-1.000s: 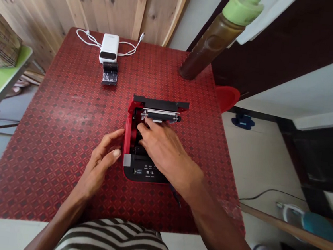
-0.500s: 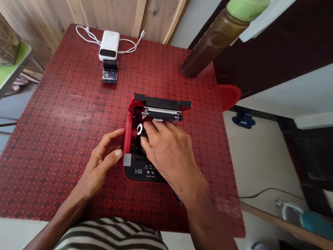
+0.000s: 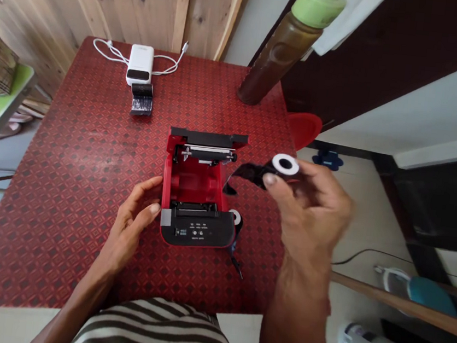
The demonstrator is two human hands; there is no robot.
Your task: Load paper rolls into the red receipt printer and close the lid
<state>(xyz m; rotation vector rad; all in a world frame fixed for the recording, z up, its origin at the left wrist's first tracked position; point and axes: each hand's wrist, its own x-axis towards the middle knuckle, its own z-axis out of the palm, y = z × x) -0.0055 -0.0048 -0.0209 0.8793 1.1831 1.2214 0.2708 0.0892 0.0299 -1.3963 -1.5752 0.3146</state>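
A red and black label printer [image 3: 197,228] stands on the table with its lid [image 3: 208,138] raised, and its red inner bay is bare. My left hand [image 3: 137,213] rests at the printer's left side, fingers apart, fingertips at the casing. To the right of the printer, my right hand [image 3: 311,203] grips a black ribbon roll [image 3: 285,165] with a white core, held up above the table. A loose dark tail of ribbon hangs from it toward the bay. Another black roll with a white core [image 3: 235,216] lies against the printer's right side, its strip trailing toward me.
A white power bank [image 3: 140,65] with a white cable lies at the back left, a small black ribbon piece [image 3: 142,100] before it. A tall brown bottle [image 3: 281,51] with a green cap stands at the back right. The red patterned table [image 3: 64,202] has its right edge near my right hand.
My right hand has lifted out of the printer's bay and moved right, carrying the ribbon roll. The bay and the second roll are now uncovered. My left hand stays beside the printer.
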